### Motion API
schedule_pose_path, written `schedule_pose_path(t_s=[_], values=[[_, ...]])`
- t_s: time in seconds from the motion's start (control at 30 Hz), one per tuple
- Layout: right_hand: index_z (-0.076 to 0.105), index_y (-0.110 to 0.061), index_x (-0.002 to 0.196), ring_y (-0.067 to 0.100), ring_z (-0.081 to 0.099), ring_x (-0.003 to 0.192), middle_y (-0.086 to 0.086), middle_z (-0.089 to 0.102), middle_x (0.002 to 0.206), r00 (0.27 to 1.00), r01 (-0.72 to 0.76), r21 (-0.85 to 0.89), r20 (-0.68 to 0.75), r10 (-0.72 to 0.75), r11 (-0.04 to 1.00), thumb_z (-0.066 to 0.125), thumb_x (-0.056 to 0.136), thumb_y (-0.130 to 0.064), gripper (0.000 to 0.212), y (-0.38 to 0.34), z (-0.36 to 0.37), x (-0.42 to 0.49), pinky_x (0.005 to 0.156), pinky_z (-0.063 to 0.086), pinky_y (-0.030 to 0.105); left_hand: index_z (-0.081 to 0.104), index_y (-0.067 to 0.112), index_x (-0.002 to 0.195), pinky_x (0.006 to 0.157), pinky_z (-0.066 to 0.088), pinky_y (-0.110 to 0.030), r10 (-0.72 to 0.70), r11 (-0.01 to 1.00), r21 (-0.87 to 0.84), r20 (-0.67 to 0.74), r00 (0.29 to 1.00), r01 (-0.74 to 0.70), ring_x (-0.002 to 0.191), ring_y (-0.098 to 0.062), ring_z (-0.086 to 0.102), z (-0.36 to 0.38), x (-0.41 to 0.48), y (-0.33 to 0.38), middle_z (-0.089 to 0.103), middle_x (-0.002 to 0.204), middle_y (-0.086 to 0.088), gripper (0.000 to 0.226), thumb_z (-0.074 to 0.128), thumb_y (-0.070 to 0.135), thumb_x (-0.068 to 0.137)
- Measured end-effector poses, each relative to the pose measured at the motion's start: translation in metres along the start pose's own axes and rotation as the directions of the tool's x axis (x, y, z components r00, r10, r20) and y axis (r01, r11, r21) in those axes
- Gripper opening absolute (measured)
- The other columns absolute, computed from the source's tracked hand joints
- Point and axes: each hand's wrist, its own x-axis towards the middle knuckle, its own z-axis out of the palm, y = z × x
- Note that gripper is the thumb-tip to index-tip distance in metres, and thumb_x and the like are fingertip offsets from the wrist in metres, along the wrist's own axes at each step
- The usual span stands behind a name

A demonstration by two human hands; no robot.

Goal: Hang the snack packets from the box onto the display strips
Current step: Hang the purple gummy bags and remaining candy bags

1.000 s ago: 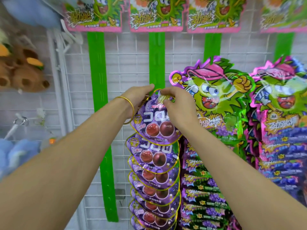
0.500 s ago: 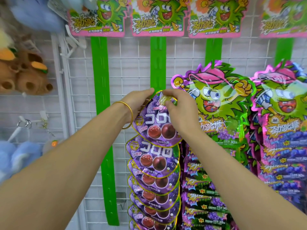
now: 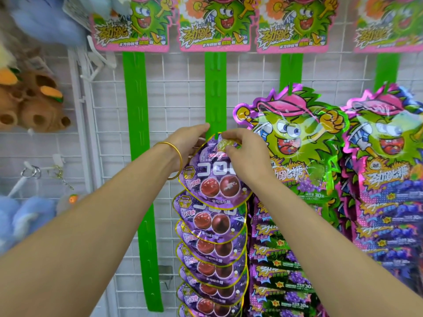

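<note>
Purple foil snack packet (image 3: 215,177), glossy, rounded like a teardrop with a thin gold rim: where does it sit?

— At the top of a column of matching purple packets (image 3: 212,248). They overlap like scales down the second green plastic display strip (image 3: 215,88), a flat slitted band on the white wire grid (image 3: 178,99).

And the hands?

— Both are raised, close together at the packet's narrow top. The right hand (image 3: 245,156) pinches that tip between thumb and curled fingers, wrist bent forward.

The left?

— The left hand (image 3: 190,143), a smooth gold bangle (image 3: 180,160) on its wrist, comes in from the side, and one fingertip touches the strip's edge. The other fingers go behind the packet, so I cannot tell whether they grip anything.

Neighbours?

— Shiny, jagged-edged green monster-print bags (image 3: 295,143) hang just beside it on the right. A bare green strip (image 3: 137,110) hangs on the left, with fuzzy brown plush toys (image 3: 34,104) beyond it.
</note>
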Motion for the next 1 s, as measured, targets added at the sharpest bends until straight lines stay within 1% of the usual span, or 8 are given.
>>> schedule_pose_path(t_s=[0.27, 0.37, 0.47, 0.6, 0.67, 0.73, 0.87, 1.0], values=[[0.054, -0.014, 0.120, 0.022, 0.050, 0.107, 0.008, 0.047, 0.120, 0.991, 0.135, -0.101, 0.022, -0.133, 0.986, 0.049, 0.087, 0.000, 0.036, 0.014, 0.004, -0.023, 0.092, 0.040, 0.033, 0.058, 0.020, 0.082, 0.063, 0.038, -0.021, 0.192, 0.978, 0.091, -0.049, 0.980, -0.187, 0.072, -0.013, 0.049, -0.009, -0.009, -0.025, 0.054, 0.080, -0.001, 0.011, 0.052, 0.015, 0.090], [0.055, -0.010, 0.120, 0.027, 0.049, 0.109, 0.009, 0.048, 0.120, 0.973, 0.210, -0.195, -0.049, -0.224, 0.958, 0.049, 0.083, 0.005, 0.041, 0.012, -0.002, -0.041, 0.090, 0.043, 0.042, 0.060, 0.013, 0.109, 0.084, 0.047, -0.024, 0.402, 0.898, 0.260, -0.164, 0.901, -0.354, 0.093, -0.012, 0.054, -0.018, -0.020, -0.050, 0.060, 0.101, -0.003, 0.026, 0.060, 0.008, 0.084], [0.058, -0.012, 0.113, 0.027, 0.051, 0.106, 0.006, 0.054, 0.114, 0.951, 0.262, -0.237, -0.101, -0.291, 0.936, 0.051, 0.080, 0.002, 0.036, 0.021, -0.006, -0.088, 0.084, 0.044, 0.039, 0.056, 0.032, 0.099, 0.085, 0.043, -0.022, 0.556, 0.820, 0.354, -0.303, 0.774, -0.450, 0.095, -0.007, 0.053, -0.027, -0.059, -0.089, 0.059, 0.103, 0.006, 0.029, 0.058, 0.023, 0.072], [0.059, -0.018, 0.107, 0.000, 0.048, 0.081, -0.010, 0.049, 0.101, 0.971, 0.126, -0.025, 0.209, -0.118, 0.992, 0.050, 0.087, -0.006, 0.025, 0.068, 0.016, -0.193, 0.072, 0.041, 0.022, 0.053, 0.039, 0.091, 0.080, 0.042, -0.012, 0.431, 0.883, 0.309, -0.242, 0.869, -0.352, 0.094, 0.004, 0.053, -0.012, -0.134, -0.184, 0.059, 0.101, 0.013, 0.029, 0.054, 0.019, 0.071], [0.061, -0.016, 0.108, 0.002, 0.048, 0.081, -0.010, 0.047, 0.098, 0.880, -0.062, -0.054, 0.467, 0.080, 0.997, 0.053, 0.087, -0.003, 0.026, 0.107, 0.037, -0.251, 0.076, 0.044, 0.023, 0.054, 0.038, 0.091, 0.077, 0.043, -0.011, 0.259, 0.928, 0.304, -0.109, 0.960, -0.216, 0.090, 0.010, 0.053, -0.002, -0.170, -0.243, 0.059, 0.098, 0.014, 0.030, 0.056, 0.014, 0.074], [0.060, -0.011, 0.111, 0.010, 0.054, 0.090, -0.003, 0.053, 0.101, 0.691, -0.221, -0.180, 0.665, 0.284, 0.959, 0.054, 0.088, -0.005, 0.025, 0.145, 0.057, -0.306, 0.084, 0.045, 0.027, 0.054, 0.036, 0.088, 0.076, 0.045, -0.015, 0.050, 0.951, 0.308, -0.037, 0.998, -0.036, 0.085, 0.015, 0.053, 0.002, -0.195, -0.298, 0.059, 0.096, 0.016, 0.037, 0.059, 0.001, 0.078], [0.057, -0.007, 0.116, 0.023, 0.059, 0.107, 0.010, 0.063, 0.113, 0.289, -0.444, -0.408, 0.777, 0.558, 0.798, 0.056, 0.090, -0.015, 0.027, 0.194, 0.086, -0.390, 0.079, 0.040, 0.023, 0.060, 0.017, 0.092, 0.078, 0.044, -0.018, -0.169, 0.939, 0.308, 0.022, 0.985, 0.154, 0.072, 0.018, 0.055, 0.002, -0.207, -0.346, 0.059, 0.086, 0.012, 0.035, 0.052, -0.015, 0.080], [0.052, -0.009, 0.126, 0.024, 0.051, 0.121, 0.009, 0.055, 0.127, 0.198, -0.566, -0.467, 0.723, 0.662, 0.679, 0.058, 0.087, -0.009, 0.039, 0.214, 0.115, -0.449, 0.091, 0.038, 0.024, 0.061, 0.000, 0.099, 0.071, 0.043, -0.001, -0.188, 0.940, 0.290, -0.001, 0.982, 0.180, 0.066, 0.019, 0.054, 0.004, -0.195, -0.347, 0.058, 0.082, 0.010, 0.024, 0.051, -0.014, 0.082]])
